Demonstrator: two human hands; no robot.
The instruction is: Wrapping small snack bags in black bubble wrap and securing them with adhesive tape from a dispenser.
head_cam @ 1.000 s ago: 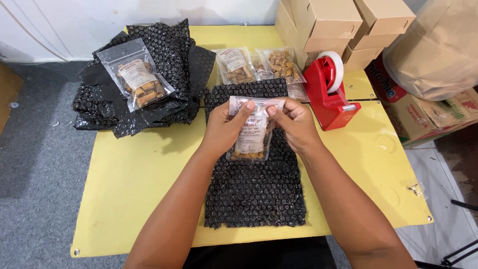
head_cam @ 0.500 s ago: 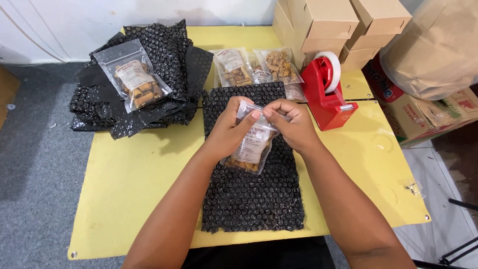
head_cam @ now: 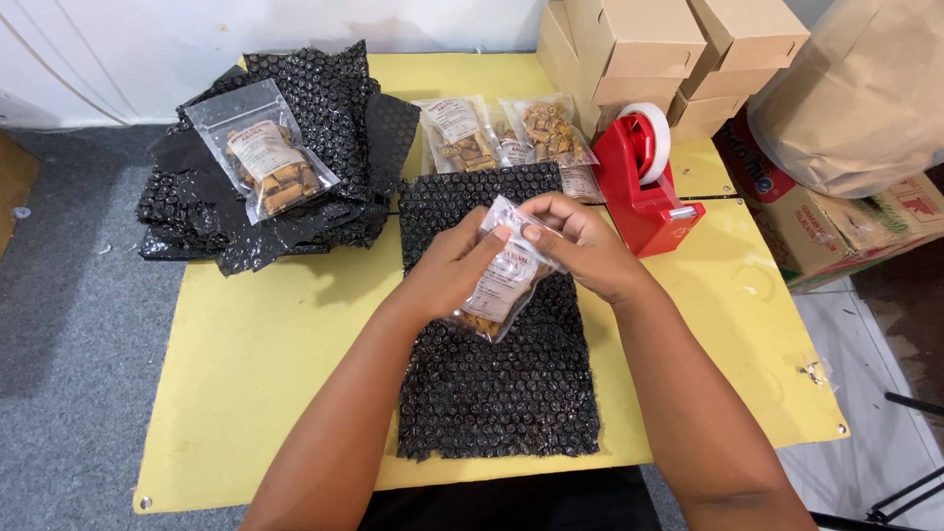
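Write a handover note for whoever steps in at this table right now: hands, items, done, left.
Left hand: holds the clear plastic snack pouch from its left side, fingers at the top edge.
Right hand: pinches the same pouch's top edge.
The pouch is held just above the black bubble-wrap sheet, which lies flat on the yellow table.
Two more clear snack pouches lie behind the sheet; another rests on the stack of black bubble wrap at left. Red tape dispenser stands at right.
Done: sheet laid out.
Left: pouch not yet wrapped or taped.
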